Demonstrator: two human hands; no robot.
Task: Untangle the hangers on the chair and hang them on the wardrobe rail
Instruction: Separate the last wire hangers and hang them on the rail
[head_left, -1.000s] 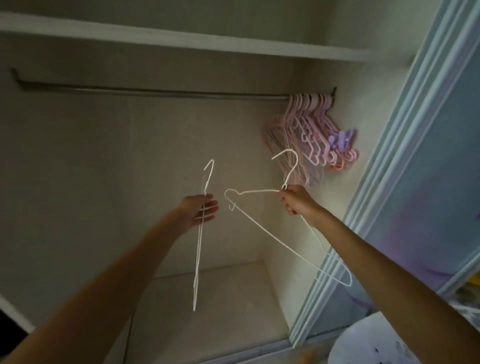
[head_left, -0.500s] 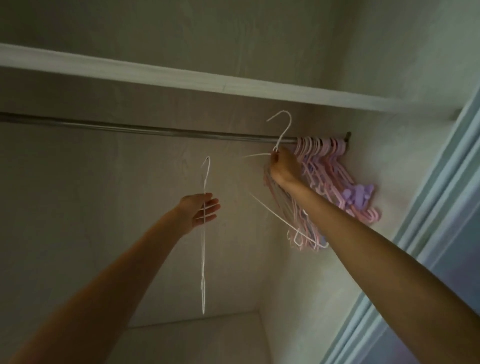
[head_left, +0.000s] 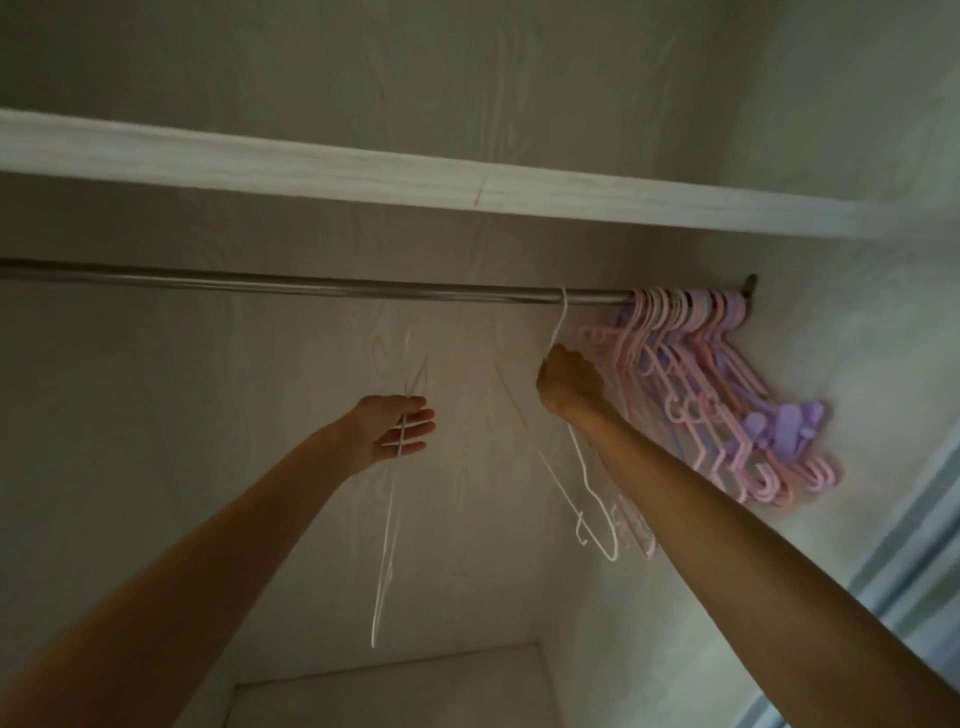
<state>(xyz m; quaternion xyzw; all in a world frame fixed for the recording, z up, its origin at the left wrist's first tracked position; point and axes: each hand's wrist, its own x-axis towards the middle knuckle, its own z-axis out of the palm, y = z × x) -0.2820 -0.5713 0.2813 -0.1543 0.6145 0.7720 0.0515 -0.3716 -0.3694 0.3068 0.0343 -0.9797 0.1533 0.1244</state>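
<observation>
Wardrobe rail (head_left: 311, 285): pink hangers (head_left: 691, 374) bunched at its right end, my white hanger (head_left: 558, 332) hooked just left of them.
Right hand (head_left: 571, 387): fingers curled round that hanger's neck.
Left hand (head_left: 395, 428): fingers nearly straight, second white hanger (head_left: 387, 545) hanging between them.
Hard to see: its blurred hook.

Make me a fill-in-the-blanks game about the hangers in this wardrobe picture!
1. The right hand holds a white wire hanger whose hook is over the metal ____.
2. The left hand holds a second white hanger, which hangs ____ the rail, not on it.
3. The bunch of hangers already hung at the rail's right end is mostly ____ in colour.
4. Above the rail runs a pale wooden ____.

Missing words: rail; below; pink; shelf
</observation>
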